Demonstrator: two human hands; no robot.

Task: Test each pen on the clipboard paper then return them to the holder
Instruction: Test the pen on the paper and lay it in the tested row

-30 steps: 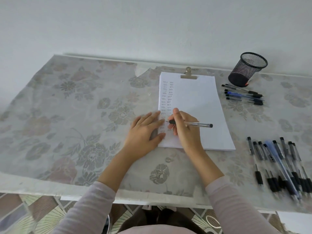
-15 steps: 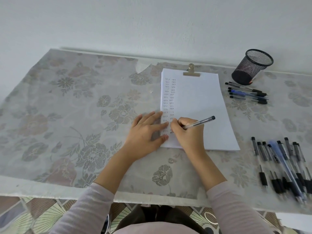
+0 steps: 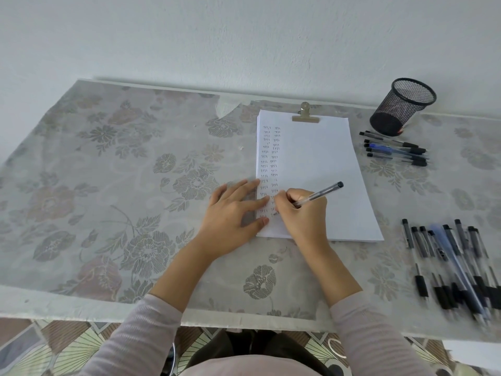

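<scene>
A white sheet of clipboard paper (image 3: 322,169) lies on the table under a brass clip (image 3: 305,117), with two columns of small written marks down its left side. My right hand (image 3: 303,213) grips a clear black-capped pen (image 3: 321,194), its tip on the paper at the bottom of the marks. My left hand (image 3: 233,213) lies flat, fingers pressing the paper's left edge. A black mesh holder (image 3: 401,109) stands at the back right.
Several pens (image 3: 395,150) lie just in front of the holder. A larger row of several pens (image 3: 455,264) lies at the right near the front edge. The floral tablecloth (image 3: 108,185) covers the table; a wall rises behind it.
My right hand turned the pen from lying level to a writing tilt and brought its tip down onto the paper. My left hand stayed on the paper's edge.
</scene>
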